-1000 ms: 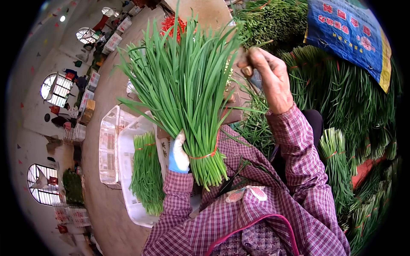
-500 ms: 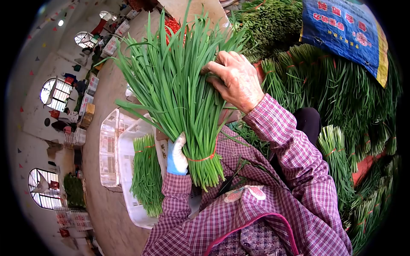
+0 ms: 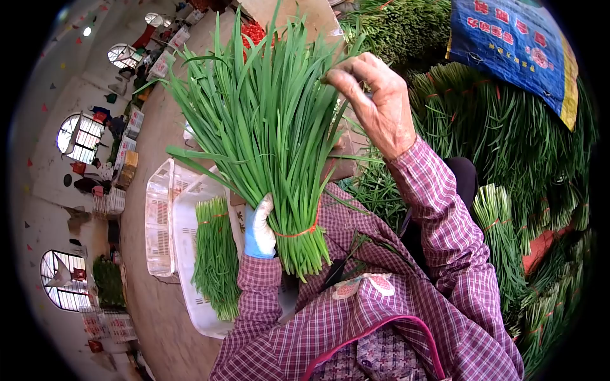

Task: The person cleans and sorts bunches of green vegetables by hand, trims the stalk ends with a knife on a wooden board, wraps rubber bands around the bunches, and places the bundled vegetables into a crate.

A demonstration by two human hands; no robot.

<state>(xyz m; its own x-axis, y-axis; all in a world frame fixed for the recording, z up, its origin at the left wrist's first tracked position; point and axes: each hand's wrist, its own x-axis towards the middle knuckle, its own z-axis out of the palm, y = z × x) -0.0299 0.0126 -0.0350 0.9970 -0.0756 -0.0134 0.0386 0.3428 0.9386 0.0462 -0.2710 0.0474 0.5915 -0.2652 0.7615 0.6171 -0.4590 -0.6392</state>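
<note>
My left hand [image 3: 260,228], in a white and blue glove, is closed around a large bunch of garlic chives [image 3: 260,127] near its lower end. An orange-red band [image 3: 297,233] circles the stems just beside the thumb. The leaves fan upward and the pale cut ends point down toward my lap. My bare right hand [image 3: 380,95] is at the bunch's upper right edge, thumb and fingers pinched together at the outer leaf tips. What sits between the fingertips shows only partly; it looks like a chive leaf.
A white plastic crate [image 3: 184,267] at left holds another banded chive bunch [image 3: 215,260], with a second crate [image 3: 159,222] beside it. Many banded bunches [image 3: 502,140] are piled at right, partly under a blue sack [image 3: 515,51]. Loose leaves [image 3: 375,190] lie near my knee.
My right hand has moved up and right, from within the leaves to their outer edge. The bunch stays in my left hand, almost unmoved.
</note>
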